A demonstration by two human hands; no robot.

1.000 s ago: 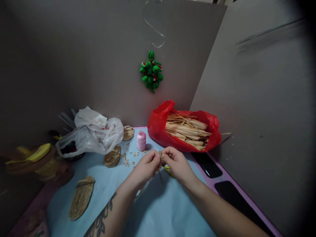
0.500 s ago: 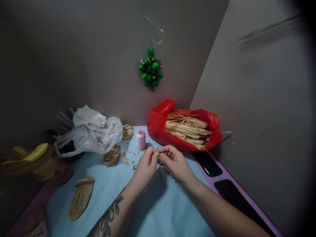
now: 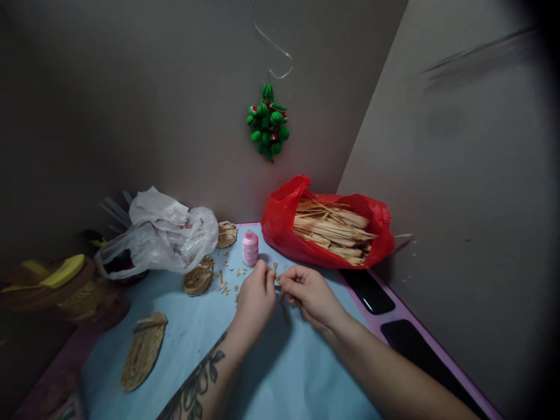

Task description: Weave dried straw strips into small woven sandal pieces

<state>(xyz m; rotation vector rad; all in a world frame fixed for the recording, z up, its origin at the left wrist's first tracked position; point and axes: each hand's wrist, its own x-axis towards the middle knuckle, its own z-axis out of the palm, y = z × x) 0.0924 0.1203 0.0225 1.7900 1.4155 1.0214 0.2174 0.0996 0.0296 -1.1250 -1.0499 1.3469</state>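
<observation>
Close together over the blue cloth, both my hands pinch a thin strip of dried straw. The strip's tip sticks up between the fingertips, and a loose end hangs below. My left hand is closed, its thumb and fingers pressed together. On the other side, my right hand is closed with thumb against forefinger. What the fingers cover is mostly hidden. A pink thread spool stands just beyond my left hand, and small straw scraps lie to its left.
A red bag holds straw bundles at the back right. Two black phones lie along the right edge. Woven straw pieces and a clear plastic bag sit left. A green ornament hangs on the wall.
My hands have drawn slightly apart, showing more of the strip between them. The right hand has shifted a little lower. The things around them stay put.
</observation>
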